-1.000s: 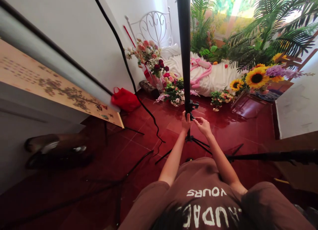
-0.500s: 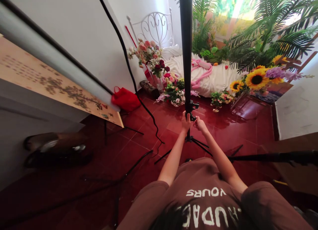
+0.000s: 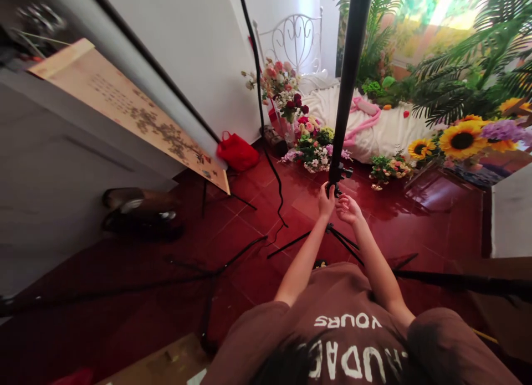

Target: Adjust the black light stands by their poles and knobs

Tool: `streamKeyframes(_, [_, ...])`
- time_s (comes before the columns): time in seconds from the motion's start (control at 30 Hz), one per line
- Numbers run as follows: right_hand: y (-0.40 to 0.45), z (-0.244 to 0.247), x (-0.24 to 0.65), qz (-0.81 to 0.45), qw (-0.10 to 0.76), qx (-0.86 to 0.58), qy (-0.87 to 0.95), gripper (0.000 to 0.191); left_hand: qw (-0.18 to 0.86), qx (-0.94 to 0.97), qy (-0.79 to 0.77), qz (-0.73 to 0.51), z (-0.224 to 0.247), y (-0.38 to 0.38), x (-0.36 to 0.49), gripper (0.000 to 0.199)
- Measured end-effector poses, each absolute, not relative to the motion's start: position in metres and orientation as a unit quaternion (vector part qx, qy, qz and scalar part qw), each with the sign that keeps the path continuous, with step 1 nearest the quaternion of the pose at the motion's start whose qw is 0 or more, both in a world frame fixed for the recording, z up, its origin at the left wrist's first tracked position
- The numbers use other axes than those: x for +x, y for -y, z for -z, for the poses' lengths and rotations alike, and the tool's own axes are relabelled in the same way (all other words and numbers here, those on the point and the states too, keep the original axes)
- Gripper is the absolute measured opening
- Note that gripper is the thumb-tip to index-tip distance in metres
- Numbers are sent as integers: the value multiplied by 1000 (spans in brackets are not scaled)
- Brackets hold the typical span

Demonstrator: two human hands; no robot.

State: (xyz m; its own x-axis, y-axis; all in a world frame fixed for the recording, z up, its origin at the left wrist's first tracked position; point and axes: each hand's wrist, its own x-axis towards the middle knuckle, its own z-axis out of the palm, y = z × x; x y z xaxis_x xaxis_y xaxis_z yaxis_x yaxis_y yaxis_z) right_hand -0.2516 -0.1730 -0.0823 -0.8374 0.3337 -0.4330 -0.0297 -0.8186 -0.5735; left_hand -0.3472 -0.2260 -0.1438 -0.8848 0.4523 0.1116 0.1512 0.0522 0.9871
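The black stand (image 3: 348,86) is in front of the person, near the middle of the view, and its pole leans a little to the right toward the top. Its thin legs (image 3: 343,245) are spread on the red floor (image 3: 233,238). The left hand (image 3: 326,201) is closed around the pole at the lower joint, with the thumb lying along it. The right hand (image 3: 348,209) is just beside this joint, with its fingers bent; whether they pinch the small knob there, I cannot tell. Another knob (image 3: 346,173) is above both hands.

Behind the pole there is a bunch of mixed flowers (image 3: 318,158), and to the right a smaller bunch (image 3: 390,169). Farther back, a pink thing (image 3: 366,111) lies on a white cloth (image 3: 409,133), before green palm leaves. Sunflowers (image 3: 462,140) are at the right side. To the left, a black cable (image 3: 260,97) comes down to the floor, and near it is a red bag (image 3: 236,151). A long picture scroll (image 3: 158,124) slopes beside the wall.
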Motion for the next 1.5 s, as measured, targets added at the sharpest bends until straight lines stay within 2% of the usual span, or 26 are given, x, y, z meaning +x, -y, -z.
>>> streamKeyframes(0.27, [171,98,-215,-904,105,-328,252,12,122,93,-734,-661,155,242,-305,24])
streamKeyframes(0.4, [171,105,-182,-892,146,-368,220,8,212,119,-722,-648,169,236,-276,11])
streamKeyframes(0.6, [163,110,-133,-857,224,-404,229,5,316,247,-666,-630,165,202,-229,11])
streamKeyframes(0.8, [153,105,-70,-793,358,-457,184,6,405,344,-615,-582,153,167,-176,13])
streamKeyframes(0.97, [153,96,4,-645,476,-555,223,14,461,463,-535,-535,139,142,-113,15])
streamKeyframes(1.13, [163,87,75,-482,572,-618,243,25,442,593,-415,-529,113,125,-47,36])
streamKeyframes(1.4, [175,80,135,-387,605,-653,241,42,458,677,-319,-480,109,106,36,53])
streamKeyframes(1.5, [175,84,146,-386,603,-648,260,45,479,665,-320,-475,114,103,49,52])
